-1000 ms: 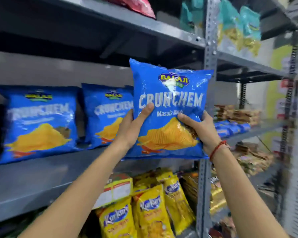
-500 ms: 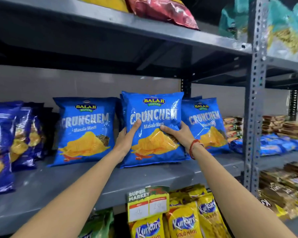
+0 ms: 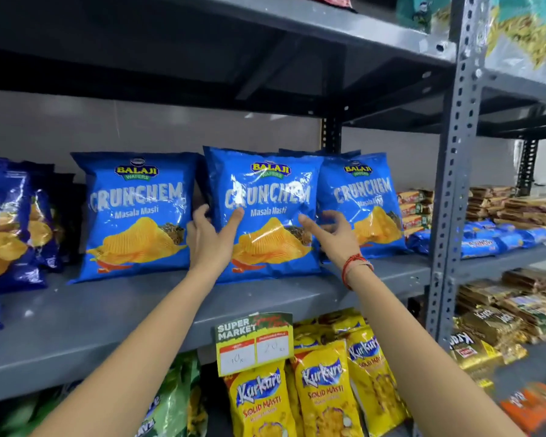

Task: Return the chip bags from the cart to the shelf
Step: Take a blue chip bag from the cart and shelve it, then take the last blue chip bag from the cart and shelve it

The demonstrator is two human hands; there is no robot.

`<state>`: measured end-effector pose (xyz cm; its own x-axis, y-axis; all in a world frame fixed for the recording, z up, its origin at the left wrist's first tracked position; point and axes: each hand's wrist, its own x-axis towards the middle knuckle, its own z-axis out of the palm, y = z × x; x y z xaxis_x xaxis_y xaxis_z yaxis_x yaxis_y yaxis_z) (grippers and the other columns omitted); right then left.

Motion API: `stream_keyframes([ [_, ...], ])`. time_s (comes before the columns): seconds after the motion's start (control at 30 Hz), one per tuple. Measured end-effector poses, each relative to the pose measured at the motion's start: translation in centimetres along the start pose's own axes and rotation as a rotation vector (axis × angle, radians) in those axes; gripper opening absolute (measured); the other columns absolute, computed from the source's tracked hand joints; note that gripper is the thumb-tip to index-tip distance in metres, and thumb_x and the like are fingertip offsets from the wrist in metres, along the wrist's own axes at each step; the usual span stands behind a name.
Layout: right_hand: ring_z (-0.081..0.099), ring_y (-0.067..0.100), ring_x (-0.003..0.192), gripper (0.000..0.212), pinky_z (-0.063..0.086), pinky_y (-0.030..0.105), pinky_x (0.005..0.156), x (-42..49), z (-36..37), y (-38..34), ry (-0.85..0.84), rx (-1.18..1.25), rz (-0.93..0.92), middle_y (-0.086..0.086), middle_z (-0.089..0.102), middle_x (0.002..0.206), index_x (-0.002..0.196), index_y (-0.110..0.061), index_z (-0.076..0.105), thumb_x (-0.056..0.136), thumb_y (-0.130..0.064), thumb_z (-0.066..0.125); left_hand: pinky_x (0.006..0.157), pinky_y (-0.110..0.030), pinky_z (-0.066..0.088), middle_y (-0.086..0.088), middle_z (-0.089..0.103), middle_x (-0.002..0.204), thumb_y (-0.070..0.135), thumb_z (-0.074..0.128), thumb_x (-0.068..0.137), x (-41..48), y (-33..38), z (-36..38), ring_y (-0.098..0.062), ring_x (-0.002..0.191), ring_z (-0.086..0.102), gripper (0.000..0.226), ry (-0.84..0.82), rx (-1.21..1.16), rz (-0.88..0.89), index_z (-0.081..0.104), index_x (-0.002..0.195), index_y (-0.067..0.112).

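Head view: a person faces a grey metal shelf [image 3: 114, 313] with both arms stretched toward a row of blue chip bags.
Task item: the middle chip bag [image 3: 265, 212] stands upright on the shelf, its right edge overlapping the front of the right chip bag [image 3: 364, 203], with the left chip bag [image 3: 136, 212] close beside it.
Left hand [image 3: 208, 234]: curled on the middle bag's left edge, thumb pressed on the front and fingers wrapped behind, a light steadying grip.
Right hand [image 3: 331, 231]: open with fingers spread, just off the bag's lower right front; whether a fingertip touches the film I cannot tell.
Step in hand: judged to be seating the bag and letting go.
Doing it well: keep the base flat on the shelf and the top leaning slightly back toward the wall, so it does not tip forward once freed.
Release: ease the left fingers out sideways without dragging the bag, keeping the open right hand near as a guard.
Risk: the puffy, slick film slides easily, and a nudge could topple the neighbours.
Surroundings: a price tag [image 3: 254, 342] hangs from the shelf lip, with yellow snack bags [image 3: 325, 392] below; the cart is out of view.
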<state>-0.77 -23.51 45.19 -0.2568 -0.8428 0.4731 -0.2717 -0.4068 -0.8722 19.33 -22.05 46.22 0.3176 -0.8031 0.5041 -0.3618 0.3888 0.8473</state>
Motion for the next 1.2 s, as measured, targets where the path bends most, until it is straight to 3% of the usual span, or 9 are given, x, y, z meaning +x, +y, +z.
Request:
stream_keyframes([
  [0.13, 0.062, 0.017, 0.091, 0.047, 0.054, 0.038, 0.085, -3.8, -3.3, 0.8, 0.124, 0.012, -0.067, -0.001, 0.065, 0.100, 0.115, -0.023, 0.052, 0.079, -0.047, 0.068, 0.104, -0.040, 0.035, -0.007, 0.042, 0.132, 0.043, 0.058, 0.084, -4.9, 0.7, 0.7, -0.024, 0.126, 0.037, 0.058, 0.097, 0.012, 0.338, 0.042, 0.133, 0.017],
  [0.2, 0.065, 0.018, 0.088, 0.036, 0.054, 0.043, 0.086, -6.2, -5.2, 1.9, 0.177, 0.029, -0.071, -0.006, 0.066, 0.091, 0.105, -0.027, 0.056, 0.078, -0.048, 0.069, 0.096, -0.043, 0.044, 0.000, 0.047, 0.119, 0.042, 0.056, 0.083, -8.1, 0.9, 1.7, -0.017, 0.116, 0.047, 0.045, 0.018, -0.055, 0.466, 0.052, 0.121, 0.019],
  [0.3, 0.067, 0.019, 0.082, 0.024, 0.056, 0.041, 0.076, -10.3, -8.3, 4.8, 0.269, -0.002, -0.014, -0.004, 0.067, 0.083, 0.093, -0.035, 0.058, 0.075, -0.049, 0.067, 0.085, -0.027, 0.050, 0.005, 0.054, 0.108, 0.033, 0.057, 0.085, -13.5, 0.4, 4.2, -0.005, 0.103, 0.054, 0.023, -0.176, -0.145, 0.547, 0.059, 0.106, 0.024],
  [0.47, 0.060, 0.017, 0.074, 0.025, 0.050, 0.034, 0.069, -18.7, -13.9, 12.6, 0.417, -0.069, 0.185, 0.002, 0.061, 0.076, 0.100, -0.017, 0.059, 0.083, -0.034, 0.067, 0.074, -0.013, 0.049, 0.001, 0.060, 0.101, 0.028, 0.059, 0.085, -22.5, -5.0, 10.8, -0.002, 0.094, 0.057, 0.022, -0.527, -0.190, 0.382, 0.064, 0.103, 0.017],
  [0.63, 0.058, 0.013, 0.066, 0.036, 0.049, 0.023, 0.062, -28.7, -18.2, 22.9, 0.503, -0.174, 0.558, 0.009, 0.063, 0.079, 0.096, -0.014, 0.058, 0.077, -0.043, 0.069, 0.075, -0.038, 0.055, -0.007, 0.063, 0.098, 0.033, 0.059, 0.080, -31.0, -13.8, 17.5, -0.019, 0.087, 0.063, 0.027, -0.888, -0.020, 0.114, 0.064, 0.101, 0.015],
  [0.73, 0.055, 0.016, 0.066, 0.026, 0.045, 0.026, 0.063, -35.0, -20.3, 29.1, 0.502, -0.239, 0.815, 0.012, 0.060, 0.084, 0.099, -0.015, 0.054, 0.083, -0.029, 0.069, 0.083, -0.036, 0.050, -0.018, 0.067, 0.100, 0.024, 0.065, 0.080, -35.8, -18.2, 20.5, -0.031, 0.092, 0.064, 0.030, -1.090, 0.095, -0.003, 0.064, 0.102, 0.004],
  [0.87, 0.058, 0.023, 0.084, 0.043, 0.047, 0.035, 0.080, -43.4, -22.0, 35.0, 0.541, -0.321, 1.148, 0.011, 0.061, 0.090, 0.109, -0.004, 0.057, 0.081, -0.035, 0.069, 0.086, -0.032, 0.046, -0.017, 0.064, 0.114, 0.019, 0.064, 0.087, -41.4, -22.6, 23.2, -0.029, 0.101, 0.061, 0.032, -1.343, 0.257, -0.121, 0.060, 0.115, 0.004],
  [1.03, 0.055, 0.036, 0.119, 0.068, 0.042, 0.039, 0.096, -53.3, -22.9, 39.4, 0.626, -0.338, 1.523, 0.023, 0.058, 0.127, 0.128, 0.000, 0.048, 0.081, -0.044, 0.066, 0.089, -0.033, 0.042, -0.017, 0.059, 0.122, 0.029, 0.061, 0.089, -47.9, -27.0, 26.4, -0.030, 0.109, 0.056, 0.045, -1.650, 0.454, -0.224, 0.052, 0.124, 0.003],
  [1.2, 0.046, 0.040, 0.129, 0.093, 0.043, 0.047, 0.100, -57.0, -24.4, 42.2, 0.930, -0.205, 1.756, 0.023, 0.045, 0.143, 0.143, 0.000, 0.029, 0.077, -0.054, 0.066, 0.097, -0.041, 0.043, -0.020, 0.052, 0.132, 0.043, 0.060, 0.087, -53.5, -30.7, 28.6, -0.034, 0.117, 0.052, 0.060, -1.821, 0.592, -0.311, 0.045, 0.129, 0.004],
])
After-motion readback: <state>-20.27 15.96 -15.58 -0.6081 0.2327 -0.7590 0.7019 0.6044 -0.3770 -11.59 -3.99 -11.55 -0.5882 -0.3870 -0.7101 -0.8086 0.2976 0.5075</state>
